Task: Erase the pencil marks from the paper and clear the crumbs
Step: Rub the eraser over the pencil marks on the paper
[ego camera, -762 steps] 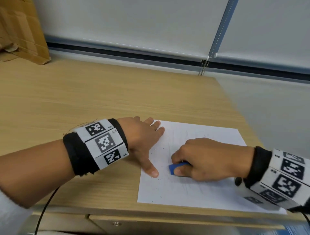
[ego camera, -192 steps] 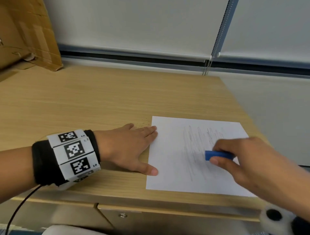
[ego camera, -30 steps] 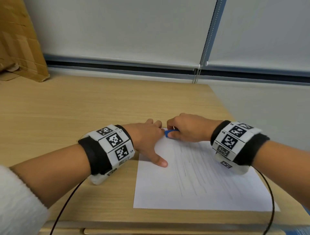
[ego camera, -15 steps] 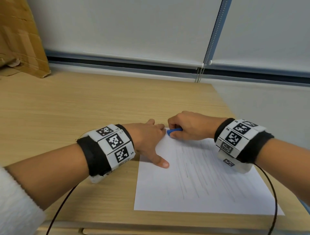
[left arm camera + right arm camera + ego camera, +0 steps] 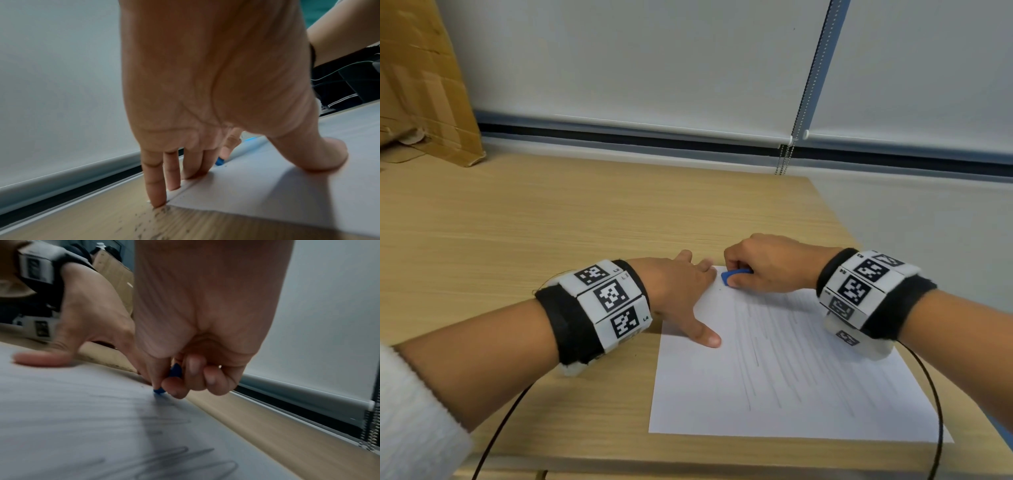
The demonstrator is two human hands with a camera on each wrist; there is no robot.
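On the light wooden desk a white sheet of paper bearing grey pencil marks is pinned by the flat, spread left hand. A small blue eraser is pinched by the right hand at the paper's far left corner; dark crumbs are scattered beside it.

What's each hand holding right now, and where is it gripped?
The right hand pinches a blue eraser by its upper part, leaving the lower tip on the paper. The left hand holds nothing; it presses flat on the paper's edge.
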